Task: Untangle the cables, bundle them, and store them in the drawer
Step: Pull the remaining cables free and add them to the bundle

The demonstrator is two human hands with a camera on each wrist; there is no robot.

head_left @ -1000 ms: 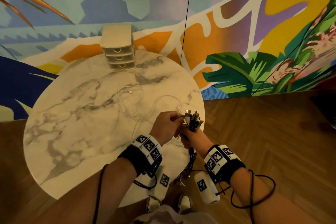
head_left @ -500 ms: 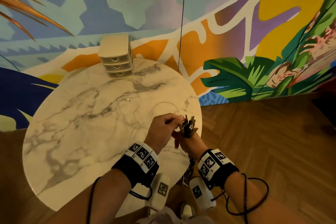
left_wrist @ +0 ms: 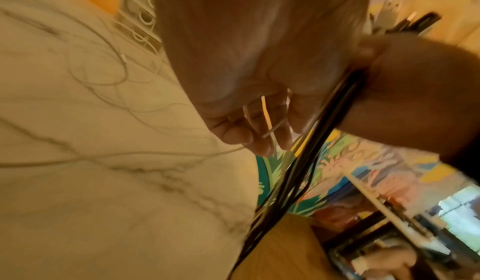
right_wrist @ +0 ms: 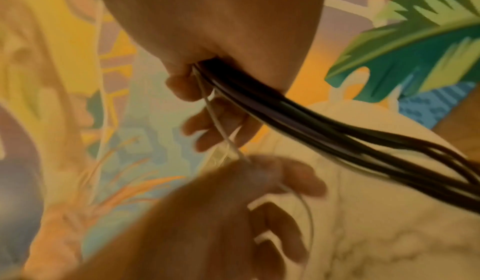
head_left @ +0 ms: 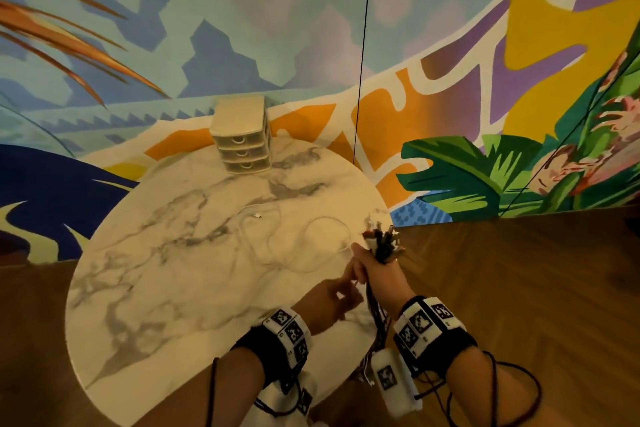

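My right hand (head_left: 375, 269) grips a bunch of mostly black cables (head_left: 382, 243) upright at the right edge of the round marble table (head_left: 166, 288); their plugs stick up above my fist and the strands (right_wrist: 337, 132) hang down past the table edge. Just below it, my left hand (head_left: 334, 298) pinches a thin white cable (left_wrist: 267, 118) that runs from the bunch. More white cable (head_left: 277, 239) lies in loose loops on the table. A small beige three-drawer unit (head_left: 242, 135) stands at the far edge, all drawers closed.
A painted mural wall rises right behind the table. Wooden floor (head_left: 519, 288) lies to the right and below. A thin black line (head_left: 363, 62) hangs vertically in front of the wall beyond the table.
My left hand has dropped from the plug tips to below my right fist, drawing the white cable down. My right hand stays closed round the bunch. The head view has tilted up.
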